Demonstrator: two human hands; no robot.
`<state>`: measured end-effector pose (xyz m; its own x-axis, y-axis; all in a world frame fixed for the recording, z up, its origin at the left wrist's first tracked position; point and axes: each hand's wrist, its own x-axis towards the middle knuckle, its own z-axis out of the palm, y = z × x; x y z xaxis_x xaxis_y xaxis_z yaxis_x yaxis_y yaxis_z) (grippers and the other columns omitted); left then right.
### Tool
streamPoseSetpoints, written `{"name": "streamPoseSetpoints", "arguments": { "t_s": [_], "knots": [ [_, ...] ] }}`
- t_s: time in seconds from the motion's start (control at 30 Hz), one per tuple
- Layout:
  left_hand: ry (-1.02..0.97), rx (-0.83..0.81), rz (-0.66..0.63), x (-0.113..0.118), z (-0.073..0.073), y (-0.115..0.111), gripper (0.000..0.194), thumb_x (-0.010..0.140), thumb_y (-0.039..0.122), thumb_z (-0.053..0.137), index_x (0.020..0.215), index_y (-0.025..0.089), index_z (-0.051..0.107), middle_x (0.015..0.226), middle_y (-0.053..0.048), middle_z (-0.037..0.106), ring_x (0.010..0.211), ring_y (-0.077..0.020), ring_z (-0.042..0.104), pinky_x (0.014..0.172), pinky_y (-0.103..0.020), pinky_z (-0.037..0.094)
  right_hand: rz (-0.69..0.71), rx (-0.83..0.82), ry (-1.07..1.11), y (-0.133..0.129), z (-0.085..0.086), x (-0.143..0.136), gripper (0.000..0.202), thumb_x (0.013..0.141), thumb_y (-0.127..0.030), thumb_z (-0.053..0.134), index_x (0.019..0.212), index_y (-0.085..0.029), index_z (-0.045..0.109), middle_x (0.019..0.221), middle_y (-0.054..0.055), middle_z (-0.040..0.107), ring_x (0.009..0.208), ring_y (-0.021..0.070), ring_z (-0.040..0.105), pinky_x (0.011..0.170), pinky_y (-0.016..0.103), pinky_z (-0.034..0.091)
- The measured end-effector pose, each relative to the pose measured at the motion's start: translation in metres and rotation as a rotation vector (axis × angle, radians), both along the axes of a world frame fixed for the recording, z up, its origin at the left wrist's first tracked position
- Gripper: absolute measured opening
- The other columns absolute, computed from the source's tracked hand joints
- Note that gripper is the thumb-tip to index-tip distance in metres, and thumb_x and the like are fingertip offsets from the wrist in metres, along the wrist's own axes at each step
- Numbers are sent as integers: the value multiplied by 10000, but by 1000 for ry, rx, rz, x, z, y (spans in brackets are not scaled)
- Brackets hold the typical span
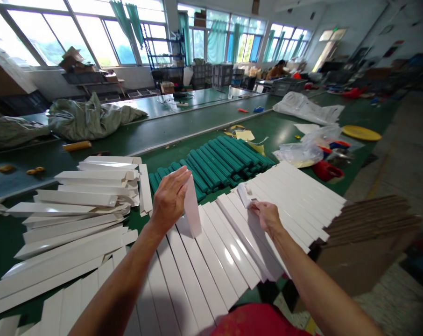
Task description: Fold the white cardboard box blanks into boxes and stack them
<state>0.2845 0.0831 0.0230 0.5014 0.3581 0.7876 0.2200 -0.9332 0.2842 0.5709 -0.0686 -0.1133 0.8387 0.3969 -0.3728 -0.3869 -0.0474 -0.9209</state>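
Observation:
My left hand [170,193] is closed on a long, narrow white carton [192,210], which stands on end with its top under my fingers. To the right, my right hand [267,215] pinches the end of another white carton [244,195], where small flaps show; my fingertips partly hide that end. Below both hands, a row of closed white cartons [211,261] lies side by side. Just beyond them is a pile of green ribbed, rod-like pieces [218,161].
Several white cartons with open end flaps [74,224] lie at left. Brown cardboard [365,242] stands at right. Clear plastic bags [302,151], a red cup-like object [327,171] and a yellow disc [361,132] sit at the far right. Another person [277,70] is in the background.

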Motion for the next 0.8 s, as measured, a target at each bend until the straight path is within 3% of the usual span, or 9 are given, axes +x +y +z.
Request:
{"name": "streamPoseSetpoints", "arguments": {
  "t_s": [0.2, 0.43, 0.57, 0.7, 0.8],
  "knots": [
    [-17, -5, -4, 1, 0, 4, 324, 955, 164, 462, 1257, 178, 578, 1296, -120, 621, 1241, -220, 559, 1048, -421, 462, 21, -45, 28, -9, -13, 1, 166, 588, -163, 727, 599, -141, 562, 432, -24, 543, 381, 96, 499, 405, 230, 512],
    [13, -38, 14, -1, 1, 6, 337, 971, 184, 424, 1279, 184, 561, 1311, -112, 616, 1263, -206, 538, 1060, -420, 452, 39, -94, 70, -2, -16, 6, 137, 546, -117, 659, 577, -166, 535, 416, -60, 490, 353, 61, 427, 382, 205, 495],
    [36, -27, 20, -1, 1, 8, 412, 970, 195, 416, 1378, 184, 475, 1338, -129, 596, 1259, -214, 539, 1050, -417, 458, 47, -158, 82, 0, -13, 6, 206, 509, -92, 638, 484, -193, 461, 362, -50, 446, 301, 69, 376, 284, 189, 390],
    [50, -33, 67, 0, 6, 4, 492, 963, 202, 425, 1453, 198, 379, 1326, -129, 605, 1191, -222, 581, 999, -405, 498, 97, -163, 47, 1, 2, -21, 251, 499, -136, 694, 454, -197, 455, 335, -49, 414, 283, 78, 362, 269, 214, 395],
    [91, -1, 50, 1, 11, -1, 404, 959, 182, 425, 1356, 191, 500, 1301, -126, 625, 1198, -223, 583, 1005, -410, 501, 216, -30, 1, 9, 39, -58, 233, 500, -242, 791, 604, -168, 596, 465, -39, 522, 353, 74, 427, 322, 213, 444]
  ]
}}
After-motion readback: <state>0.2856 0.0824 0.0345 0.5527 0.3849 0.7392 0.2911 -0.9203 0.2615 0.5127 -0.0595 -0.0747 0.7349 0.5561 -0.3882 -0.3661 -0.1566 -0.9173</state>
